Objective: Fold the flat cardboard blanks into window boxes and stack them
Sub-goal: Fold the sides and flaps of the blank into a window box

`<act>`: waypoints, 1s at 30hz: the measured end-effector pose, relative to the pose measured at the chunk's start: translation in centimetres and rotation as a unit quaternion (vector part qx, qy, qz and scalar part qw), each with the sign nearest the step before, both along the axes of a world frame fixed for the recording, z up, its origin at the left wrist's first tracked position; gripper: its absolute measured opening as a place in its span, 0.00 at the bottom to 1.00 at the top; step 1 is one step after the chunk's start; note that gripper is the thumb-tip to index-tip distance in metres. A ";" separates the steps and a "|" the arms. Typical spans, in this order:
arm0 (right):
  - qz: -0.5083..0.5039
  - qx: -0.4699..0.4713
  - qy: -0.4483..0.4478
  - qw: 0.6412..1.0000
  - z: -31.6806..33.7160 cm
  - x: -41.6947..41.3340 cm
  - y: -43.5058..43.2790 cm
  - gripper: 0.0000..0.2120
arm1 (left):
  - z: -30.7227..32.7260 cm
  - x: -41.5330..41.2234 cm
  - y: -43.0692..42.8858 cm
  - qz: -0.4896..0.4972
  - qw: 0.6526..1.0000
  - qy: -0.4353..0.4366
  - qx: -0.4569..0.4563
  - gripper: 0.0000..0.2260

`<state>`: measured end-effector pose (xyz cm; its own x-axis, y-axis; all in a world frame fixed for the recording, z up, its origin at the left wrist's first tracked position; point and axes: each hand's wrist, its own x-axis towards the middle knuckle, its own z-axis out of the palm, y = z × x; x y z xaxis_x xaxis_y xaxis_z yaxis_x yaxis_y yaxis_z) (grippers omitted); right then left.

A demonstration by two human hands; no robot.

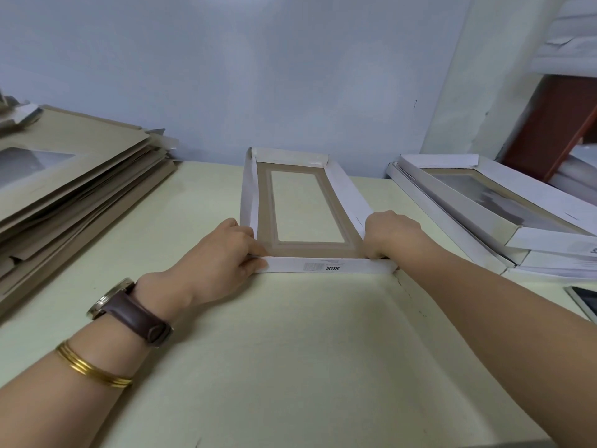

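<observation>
Gripping the box (pixel 265 205) at its two near corners, we hold it flat on the table (pixel 290 350), midway along the far edge, with its far end close to the wall (pixel 258 76). Our left hand (pixel 223 253) curls round the near-left corner, thumb and fingers pinching the left end of the near flap (pixel 355 270). That flap is folded up and carries a small label (pixel 323 268) printed SGS. Our right hand (pixel 392 234) is clenched on the near-right corner, where the flap meets the right side wall. Its fingertips are hidden, though they seem closed on the card.

The box lies open side up, white walls raised along both long sides and the far end, brown floor inside. Its window (pixel 307 205) fills most of the floor, and the table's pale green shows through it.

Along the left edge sits a tall, untidy pile of blanks (pixel 80 176), brown side up, the top one showing its own grey window. Near the far-right corner rest the folded boxes (pixel 478 208), white and open side up, the top one sitting on the others and turned slightly askew. Just nearer, at the right edge, lies the corner of a dark screen (pixel 584 302).

A brown-strapped watch (pixel 129 308) and thin gold bangles (pixel 93 370) ring our left wrist.
</observation>
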<state>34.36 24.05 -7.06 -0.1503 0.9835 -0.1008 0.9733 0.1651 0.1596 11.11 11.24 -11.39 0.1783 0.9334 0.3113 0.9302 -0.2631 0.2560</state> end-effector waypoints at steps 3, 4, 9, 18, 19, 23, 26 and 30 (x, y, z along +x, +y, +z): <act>0.004 0.009 -0.002 1.000 -0.2 -0.2 0.0 0.08 | 0.0 0.0 -0.1 0.001 1.000 0.000 -0.001 0.11; 0.004 0.012 -0.002 1.000 -0.3 -0.2 0.0 0.08 | 0.0 0.0 -0.1 0.001 1.000 0.000 -0.001 0.11; 0.004 0.024 0.001 1.000 -0.5 -0.3 0.1 0.08 | 0.1 0.1 -0.1 -0.002 1.000 -0.002 0.002 0.10; -0.004 0.025 0.008 1.000 -0.7 0.2 0.3 0.07 | 0.1 0.1 -0.1 -0.002 1.000 -0.005 -0.001 0.10; -0.004 0.021 0.012 1.000 -0.7 0.3 0.4 0.07 | 0.1 0.1 -0.1 -0.002 1.000 -0.006 0.000 0.10; -0.010 0.013 0.029 0.999 -0.3 0.5 0.6 0.06 | 0.1 0.1 -0.1 -0.001 1.000 -0.010 0.002 0.10; -0.007 0.017 0.030 0.999 -0.2 0.4 0.5 0.06 | 0.0 0.1 -0.1 0.000 1.000 -0.007 0.001 0.10; -0.001 0.025 0.023 0.999 -0.4 0.2 0.3 0.08 | 0.1 0.1 -0.2 0.002 1.000 -0.011 -0.001 0.10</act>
